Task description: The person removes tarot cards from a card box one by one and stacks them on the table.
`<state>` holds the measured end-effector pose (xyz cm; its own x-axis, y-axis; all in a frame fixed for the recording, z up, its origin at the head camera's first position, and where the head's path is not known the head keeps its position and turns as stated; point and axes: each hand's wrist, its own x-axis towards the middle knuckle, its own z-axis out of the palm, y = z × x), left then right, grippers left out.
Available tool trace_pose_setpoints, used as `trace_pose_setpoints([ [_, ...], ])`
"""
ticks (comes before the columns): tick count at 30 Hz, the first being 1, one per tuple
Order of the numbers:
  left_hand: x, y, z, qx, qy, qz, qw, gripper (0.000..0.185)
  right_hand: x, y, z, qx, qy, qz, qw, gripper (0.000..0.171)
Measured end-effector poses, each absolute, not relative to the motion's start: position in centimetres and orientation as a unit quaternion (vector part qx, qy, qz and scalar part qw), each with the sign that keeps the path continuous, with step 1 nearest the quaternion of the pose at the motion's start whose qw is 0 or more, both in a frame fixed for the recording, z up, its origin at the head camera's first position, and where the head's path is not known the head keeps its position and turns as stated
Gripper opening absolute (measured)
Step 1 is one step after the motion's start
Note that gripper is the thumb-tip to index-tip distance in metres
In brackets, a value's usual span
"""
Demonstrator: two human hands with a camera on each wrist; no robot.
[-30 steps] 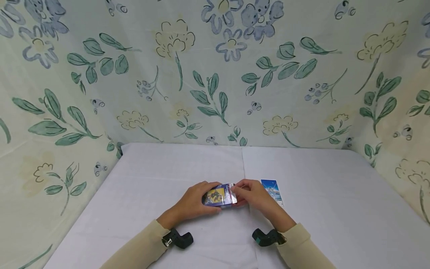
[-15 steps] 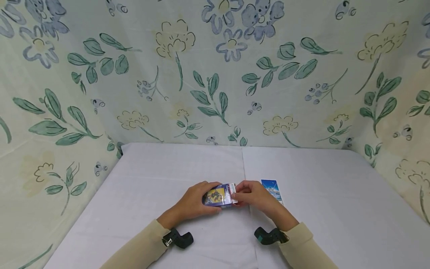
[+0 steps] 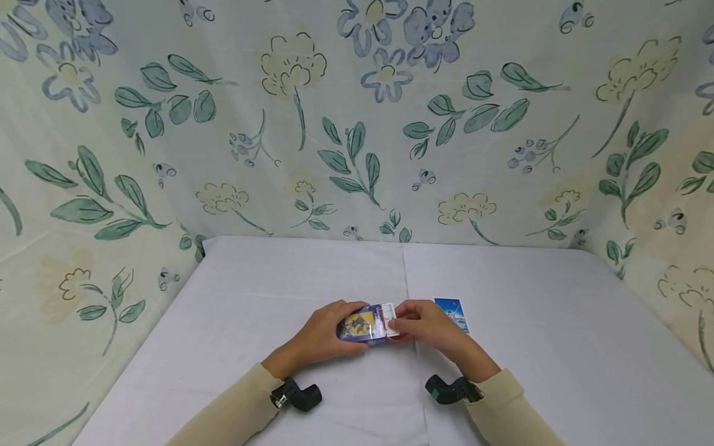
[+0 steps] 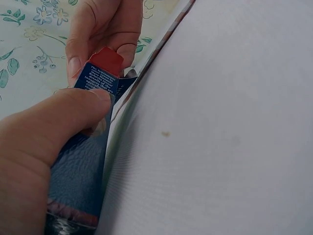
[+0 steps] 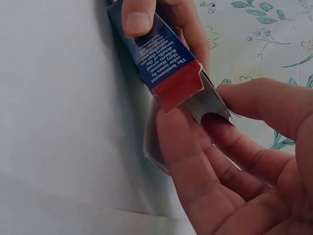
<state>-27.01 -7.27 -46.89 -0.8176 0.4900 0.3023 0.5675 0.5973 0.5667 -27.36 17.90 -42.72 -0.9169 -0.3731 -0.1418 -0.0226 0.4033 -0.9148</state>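
Note:
A blue card box (image 3: 357, 326) with a yellow picture on its face lies in my left hand (image 3: 322, 333), thumb along the near side and fingers at the far side. Its right end is open, and a red flap (image 5: 182, 87) sticks out there. Inside that end the edges of a stack of cards (image 5: 208, 104) show in the right wrist view. My right hand (image 3: 428, 322) pinches the stack between thumb and fingers, with another finger beside the flap. Just beyond the right hand a blue picture card (image 3: 452, 310) lies flat, partly hidden by the wrist.
A white cloth (image 3: 268, 272) covers the table, with a crease running from front to back. Floral fabric (image 3: 357, 124) hangs behind and at both sides. A black wrist camera (image 3: 304, 396) sits on each wrist.
My right hand has shifted slightly right, and the pale end of the stack shows a little farther out of the box. The left hand keeps its hold.

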Motion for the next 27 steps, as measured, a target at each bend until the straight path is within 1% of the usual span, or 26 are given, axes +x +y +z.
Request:
trace_pose_setpoints([
  [6, -26.94, -7.23, -46.89, -0.297, -0.891, -0.338, 0.060, 0.072, -27.21, 18.02, -42.75, -0.143, 0.815, -0.533, 0.177, 0.039],
  [11, -26.90, -7.22, -46.86, -0.295, -0.892, -0.337, 0.058, 0.073, -27.05, 18.20, -42.67, -0.154, 0.812, -0.531, 0.184, 0.036],
  [19, -27.06, -7.21, -46.84, -0.298, -0.892, -0.336, 0.059, 0.073, -26.92, 18.37, -42.43, -0.145, 0.820, -0.523, 0.183, 0.037],
  [27, -27.00, -7.22, -46.81, -0.295, -0.893, -0.336, 0.053, 0.075, -26.78, 18.73, -42.27, -0.134, 0.826, -0.516, 0.183, 0.033],
])
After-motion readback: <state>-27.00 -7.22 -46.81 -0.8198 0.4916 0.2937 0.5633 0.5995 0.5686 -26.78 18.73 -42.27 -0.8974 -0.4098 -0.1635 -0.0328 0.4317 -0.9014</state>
